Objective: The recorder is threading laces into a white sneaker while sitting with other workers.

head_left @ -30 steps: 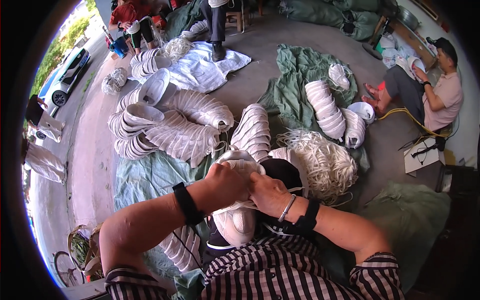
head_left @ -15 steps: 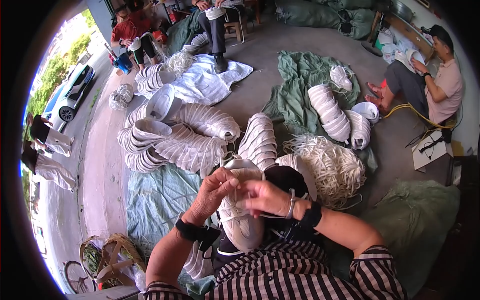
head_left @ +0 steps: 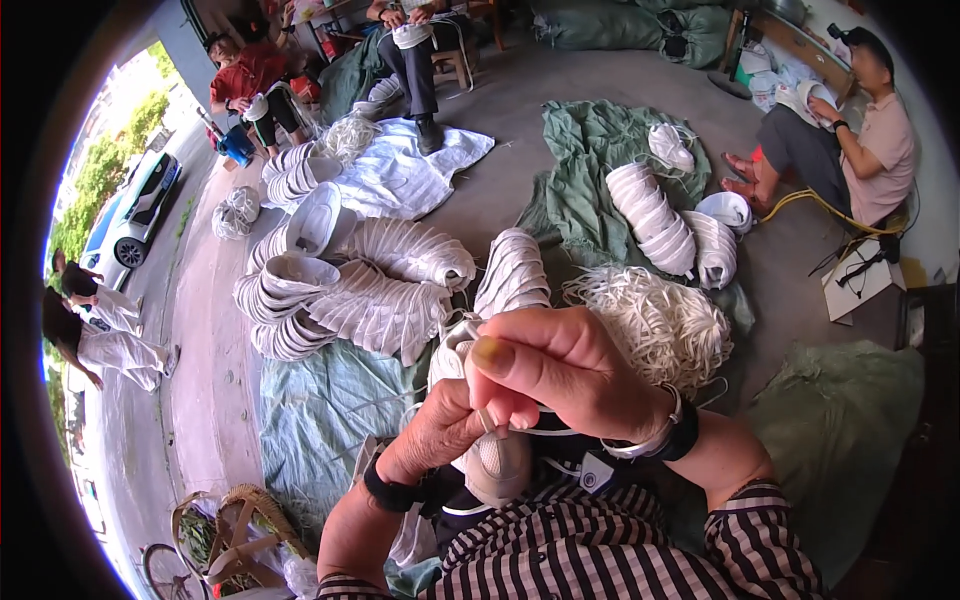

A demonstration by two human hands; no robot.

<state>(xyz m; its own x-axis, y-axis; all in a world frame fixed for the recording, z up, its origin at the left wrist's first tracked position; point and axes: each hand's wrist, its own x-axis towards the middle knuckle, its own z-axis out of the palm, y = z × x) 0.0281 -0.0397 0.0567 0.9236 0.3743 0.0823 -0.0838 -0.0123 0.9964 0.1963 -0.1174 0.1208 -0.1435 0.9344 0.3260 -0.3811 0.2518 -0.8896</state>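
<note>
A white lace-up shoe (head_left: 497, 468) rests on my lap with its toe toward me, mostly hidden behind my hands. My right hand (head_left: 575, 375) is raised above it, thumb and fingers pinched together on the shoelace (head_left: 545, 432), part of which trails below this hand. Lower and to the left, my left hand (head_left: 435, 430) is closed at the shoe's lacing, with a short bit of lace showing by its thumb. Its fingertips are partly covered by my right hand.
Nested stacks of white shoe uppers (head_left: 390, 300) lie ahead on green sheeting (head_left: 330, 400). A heap of white laces (head_left: 660, 325) is to the right. Co-workers sit handling white shoe pieces, one (head_left: 880, 150) at far right. A woven basket (head_left: 245, 530) stands at lower left.
My right hand has come up, closer to the camera, and now covers much of the shoe. My left hand has shifted slightly down and right. The whole view has tilted a little.
</note>
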